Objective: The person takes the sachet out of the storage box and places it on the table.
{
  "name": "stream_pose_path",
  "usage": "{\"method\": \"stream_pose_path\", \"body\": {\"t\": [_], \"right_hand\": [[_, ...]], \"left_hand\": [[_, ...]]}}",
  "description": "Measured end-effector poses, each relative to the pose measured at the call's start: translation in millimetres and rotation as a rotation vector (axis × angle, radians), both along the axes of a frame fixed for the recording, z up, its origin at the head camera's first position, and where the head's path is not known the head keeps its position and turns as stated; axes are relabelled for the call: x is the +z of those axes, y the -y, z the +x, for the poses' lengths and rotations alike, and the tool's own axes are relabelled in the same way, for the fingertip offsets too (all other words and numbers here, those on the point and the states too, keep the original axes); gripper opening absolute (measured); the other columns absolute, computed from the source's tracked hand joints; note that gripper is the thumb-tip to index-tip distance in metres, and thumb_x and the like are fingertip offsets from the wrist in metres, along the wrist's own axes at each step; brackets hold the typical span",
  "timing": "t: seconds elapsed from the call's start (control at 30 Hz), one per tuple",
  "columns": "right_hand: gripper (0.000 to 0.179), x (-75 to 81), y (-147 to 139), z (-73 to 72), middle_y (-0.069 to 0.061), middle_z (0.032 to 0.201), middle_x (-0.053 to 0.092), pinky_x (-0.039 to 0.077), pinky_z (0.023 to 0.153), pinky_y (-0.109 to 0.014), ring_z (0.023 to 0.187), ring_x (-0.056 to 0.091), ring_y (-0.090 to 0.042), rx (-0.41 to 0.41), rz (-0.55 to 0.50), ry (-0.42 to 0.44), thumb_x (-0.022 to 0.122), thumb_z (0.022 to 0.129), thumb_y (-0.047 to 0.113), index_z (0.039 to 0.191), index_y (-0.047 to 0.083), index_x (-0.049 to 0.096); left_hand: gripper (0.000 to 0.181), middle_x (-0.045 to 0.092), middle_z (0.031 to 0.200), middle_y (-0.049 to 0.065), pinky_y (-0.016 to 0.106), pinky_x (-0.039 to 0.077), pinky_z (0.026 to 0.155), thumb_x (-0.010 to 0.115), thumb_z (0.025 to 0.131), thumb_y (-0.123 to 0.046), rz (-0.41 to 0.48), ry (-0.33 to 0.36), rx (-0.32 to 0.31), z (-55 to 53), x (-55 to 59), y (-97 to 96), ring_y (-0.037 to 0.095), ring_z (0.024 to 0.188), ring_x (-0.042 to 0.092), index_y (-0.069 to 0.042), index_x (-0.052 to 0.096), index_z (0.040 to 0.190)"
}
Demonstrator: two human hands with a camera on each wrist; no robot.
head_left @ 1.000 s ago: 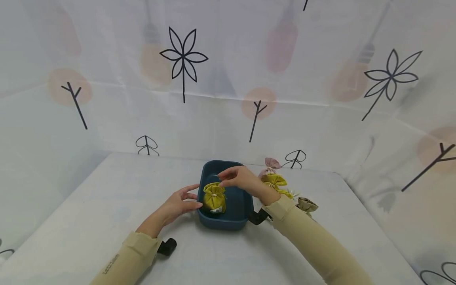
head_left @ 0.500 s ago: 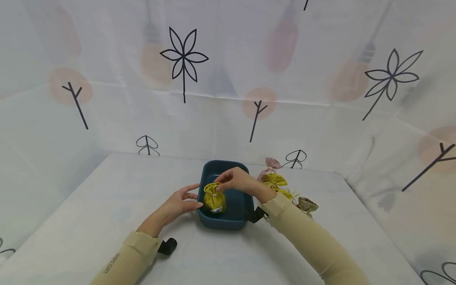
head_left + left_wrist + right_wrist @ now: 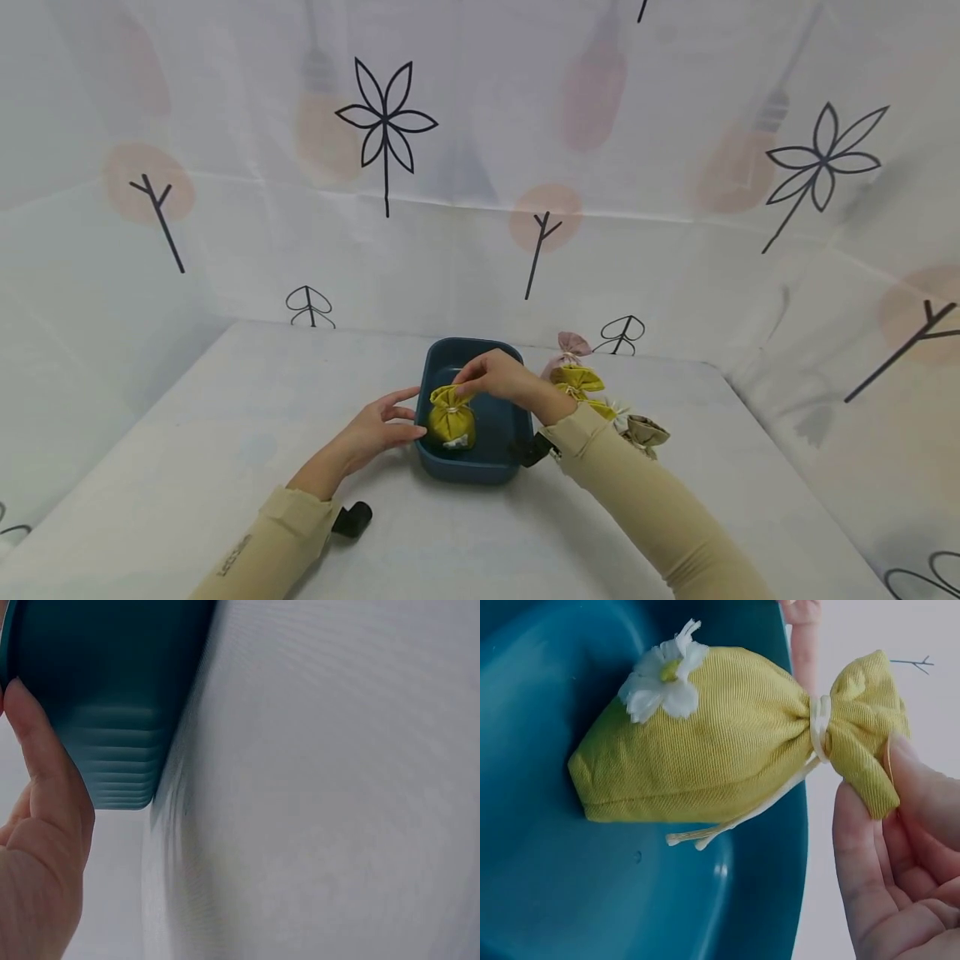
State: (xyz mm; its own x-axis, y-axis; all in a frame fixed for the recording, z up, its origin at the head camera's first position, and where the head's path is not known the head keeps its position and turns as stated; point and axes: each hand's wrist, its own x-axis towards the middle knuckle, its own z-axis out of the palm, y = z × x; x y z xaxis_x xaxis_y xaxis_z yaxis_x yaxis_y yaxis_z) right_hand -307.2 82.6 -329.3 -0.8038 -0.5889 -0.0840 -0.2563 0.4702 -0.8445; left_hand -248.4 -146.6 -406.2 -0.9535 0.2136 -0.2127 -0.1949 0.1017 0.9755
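A yellow drawstring sachet (image 3: 452,425) stands in the left part of a dark teal plastic bin (image 3: 468,472). My right hand (image 3: 504,380) pinches the gathered top of the sachet between thumb and fingers, clearest in the right wrist view, where a white cloth flower (image 3: 664,679) and a pale cord (image 3: 820,727) show on the sachet (image 3: 727,742). At the bin's left side, my left hand (image 3: 378,427) touches the wall with fairly straight fingers. In the left wrist view its thumb (image 3: 34,727) lies against the outside of the bin (image 3: 112,667).
Right of the bin, partly behind the right forearm, are more sachets: a pink one (image 3: 572,346), a yellow one (image 3: 579,379) and a brownish one (image 3: 647,432). Beneath everything lies a white tabletop (image 3: 300,375), with a patterned cloth backdrop (image 3: 465,250) behind it.
My right hand has moved slightly left and down to the yellow sachet and taken hold of its top, which now stands a little straighter. The left hand and the bin have stayed put.
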Motion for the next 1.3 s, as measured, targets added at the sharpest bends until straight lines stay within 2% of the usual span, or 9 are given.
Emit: {"method": "stream_pose_path", "body": {"t": [0.2,0.47,0.73,0.97,1.17,1.3], "right_hand": [[0.014,0.0,-1,1.7,-0.004,0.089,0.067,0.049,0.084,-0.039,0.082,0.061,-0.017,-0.078,-0.052,-0.003,0.067,0.086,0.010,0.096,0.000,0.070],[0.015,4.2,-5,6.1,-0.003,0.090,0.066,0.049,0.083,-0.035,0.084,0.060,-0.017,-0.197,-0.083,-0.067,0.065,0.088,0.015,0.097,0.004,0.070],[0.014,10.3,-10,15.2,-0.005,0.092,0.066,0.049,0.084,-0.037,0.087,0.058,-0.019,-0.265,-0.204,-0.116,0.063,0.090,0.012,0.097,0.002,0.069],[0.013,19.5,-14,27.2,-0.008,0.092,0.066,0.050,0.085,-0.039,0.086,0.060,-0.020,-0.313,-0.328,-0.143,0.062,0.090,0.009,0.097,-0.002,0.067],[0.015,29.7,-16,40.1,-0.008,0.093,0.065,0.051,0.077,-0.031,0.084,0.059,-0.018,-0.374,-0.341,-0.189,0.064,0.089,0.011,0.099,0.000,0.067],[0.015,34.1,-20,48.0,-0.008,0.092,0.065,0.051,0.080,-0.036,0.083,0.057,-0.019,-0.397,-0.354,-0.226,0.064,0.089,0.012,0.099,0.001,0.067]], "left_hand": [[0.074,0.054,0.116,0.013,0.035,0.050,0.085,0.079,0.075,-0.019,-0.004,0.005,0.007,-0.7,-1.3,-0.4,0.022,0.093,0.058,-0.021,0.042,0.140],[0.077,0.051,0.119,0.016,0.034,0.050,0.085,0.079,0.076,-0.018,0.015,-0.004,-0.013,0.6,-2.2,0.0,0.021,0.092,0.058,-0.019,0.040,0.142],[0.075,0.052,0.118,0.015,0.034,0.050,0.084,0.078,0.077,-0.016,0.007,-0.002,0.002,1.0,-1.8,-1.0,0.021,0.091,0.058,-0.020,0.040,0.141],[0.072,0.053,0.116,0.014,0.034,0.050,0.084,0.076,0.079,-0.013,0.006,-0.001,0.005,-0.4,-3.3,-1.1,0.021,0.091,0.058,-0.020,0.041,0.141],[0.075,0.052,0.117,0.015,0.034,0.050,0.084,0.077,0.077,-0.016,0.005,-0.008,-0.009,-0.4,-3.1,-0.6,0.021,0.092,0.059,-0.020,0.040,0.142],[0.077,0.052,0.118,0.015,0.034,0.050,0.083,0.078,0.076,-0.016,0.008,-0.011,-0.010,0.2,-2.1,-0.1,0.021,0.092,0.059,-0.019,0.040,0.142]]}}
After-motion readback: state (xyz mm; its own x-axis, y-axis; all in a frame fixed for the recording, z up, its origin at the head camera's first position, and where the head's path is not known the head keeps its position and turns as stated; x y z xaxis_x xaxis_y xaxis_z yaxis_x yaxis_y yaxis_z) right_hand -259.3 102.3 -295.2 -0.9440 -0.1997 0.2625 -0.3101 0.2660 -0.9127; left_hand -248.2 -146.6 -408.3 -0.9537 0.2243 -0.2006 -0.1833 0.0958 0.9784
